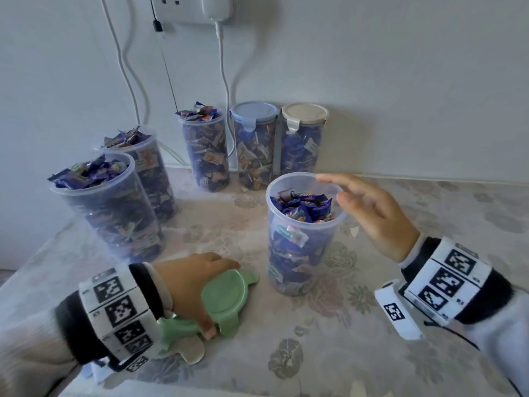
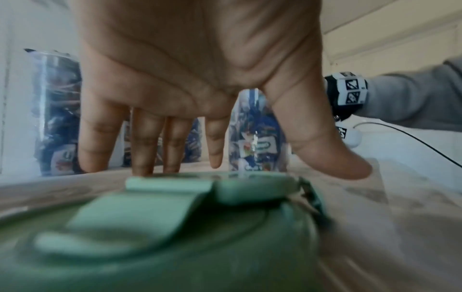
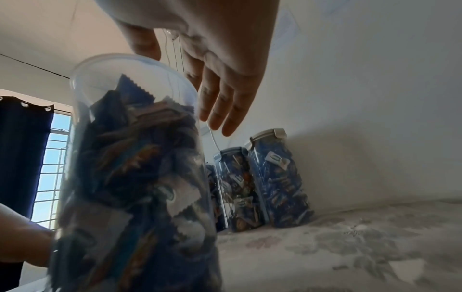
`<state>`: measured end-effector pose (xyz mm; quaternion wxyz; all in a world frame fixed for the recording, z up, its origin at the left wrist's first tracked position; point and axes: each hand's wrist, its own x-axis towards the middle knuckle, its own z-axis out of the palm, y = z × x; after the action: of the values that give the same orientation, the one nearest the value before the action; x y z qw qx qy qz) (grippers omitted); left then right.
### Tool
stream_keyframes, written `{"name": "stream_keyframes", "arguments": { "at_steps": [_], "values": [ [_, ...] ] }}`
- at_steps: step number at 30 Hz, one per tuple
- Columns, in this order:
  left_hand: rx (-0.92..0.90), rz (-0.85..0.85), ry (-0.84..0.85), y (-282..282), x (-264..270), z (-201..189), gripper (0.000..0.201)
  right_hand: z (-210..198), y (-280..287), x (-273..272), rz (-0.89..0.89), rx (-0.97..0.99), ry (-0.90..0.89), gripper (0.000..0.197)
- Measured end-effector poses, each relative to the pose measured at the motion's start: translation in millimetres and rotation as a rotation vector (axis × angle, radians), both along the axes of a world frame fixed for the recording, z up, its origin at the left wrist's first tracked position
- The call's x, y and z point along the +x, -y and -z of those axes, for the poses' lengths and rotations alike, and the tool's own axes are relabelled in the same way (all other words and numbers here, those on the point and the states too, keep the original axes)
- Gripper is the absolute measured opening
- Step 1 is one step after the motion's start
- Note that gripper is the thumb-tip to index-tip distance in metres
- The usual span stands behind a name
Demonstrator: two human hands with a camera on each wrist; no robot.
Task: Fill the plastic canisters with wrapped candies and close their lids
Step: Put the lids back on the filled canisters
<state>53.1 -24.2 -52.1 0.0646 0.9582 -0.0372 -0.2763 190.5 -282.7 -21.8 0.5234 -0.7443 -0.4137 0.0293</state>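
A clear open canister full of blue wrapped candies stands mid-table; in the right wrist view the same canister is close on the left. My right hand hovers by its rim on the right, fingers straight and holding nothing. My left hand lies spread over a green lid flat on the table, left of the canister. From the left wrist, the fingers reach straight down to the far edge of the lid, thumb out to the side.
Under my left wrist lie a second green lid and a beige lid. Three heaped open canisters stand left and back. A blue-lidded canister and a beige-lidded one stand against the wall, with cables hanging.
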Motion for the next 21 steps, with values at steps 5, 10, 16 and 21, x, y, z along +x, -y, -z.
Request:
{"name": "stream_keyframes", "arguments": {
  "at_steps": [5,10,16,21],
  "values": [
    [0.088,0.054,0.103,1,3,11,0.100,14,-1,-7,-0.096,0.101,-0.132,0.054],
    [-0.031,-0.085,0.277,-17,12,-8,0.099,16,-2,-10,-0.105,0.153,-0.183,0.050],
    [-0.349,-0.343,0.740,-20,33,-64,0.096,14,-3,-11,-0.067,0.153,-0.164,0.048],
    [-0.683,-0.255,0.809,15,51,-95,0.082,12,-2,-17,-0.025,0.224,-0.245,0.078]
  ]
}}
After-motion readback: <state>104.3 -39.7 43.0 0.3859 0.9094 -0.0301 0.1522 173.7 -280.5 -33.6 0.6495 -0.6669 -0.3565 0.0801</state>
